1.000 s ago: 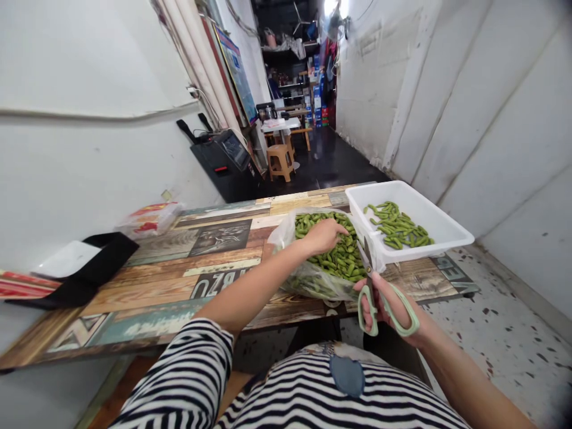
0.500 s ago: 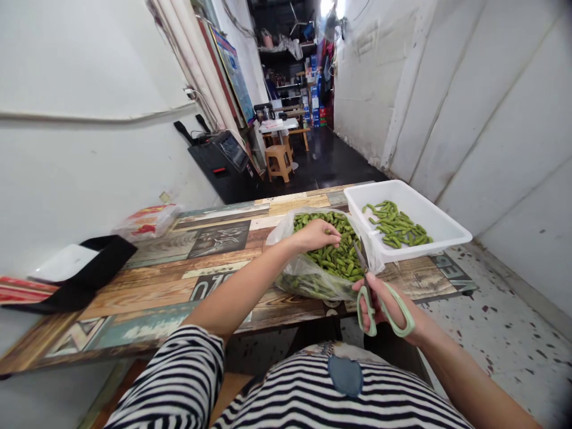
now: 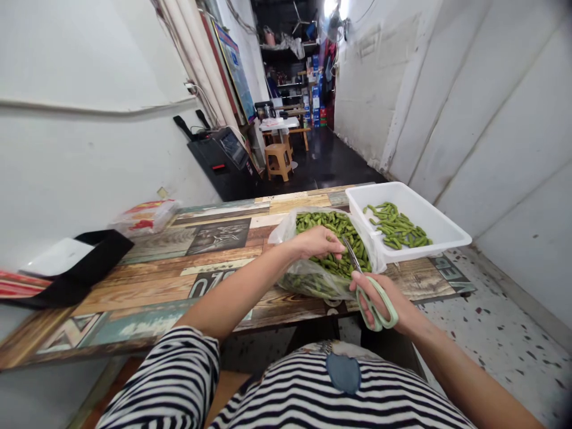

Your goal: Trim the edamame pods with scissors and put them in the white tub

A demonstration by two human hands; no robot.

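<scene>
My left hand (image 3: 319,242) is closed in a pinch over the bag, at the tips of the scissors. Between its fingertips is an edamame pod, mostly hidden by the fingers. In my right hand (image 3: 379,292) are scissors (image 3: 374,302) with pale green handles, my fingers through the loops. Their blades point up and left to my left fingertips and look nearly closed. Below both hands a clear plastic bag (image 3: 308,280), its mouth spread wide, is full of green edamame pods (image 3: 353,238).
A white plastic tray (image 3: 440,229) with some edamame pods (image 3: 397,225) stands right of the bag on the wood-patterned table (image 3: 161,280). Further left lie a plastic-wrapped package (image 3: 147,215) and a black holder (image 3: 96,262). A black machine (image 3: 218,164) stands beyond the table.
The scissors' handles have come together and the blades have swung left to my left fingertips. My left hand has dropped slightly toward the blades. The tray stays put.
</scene>
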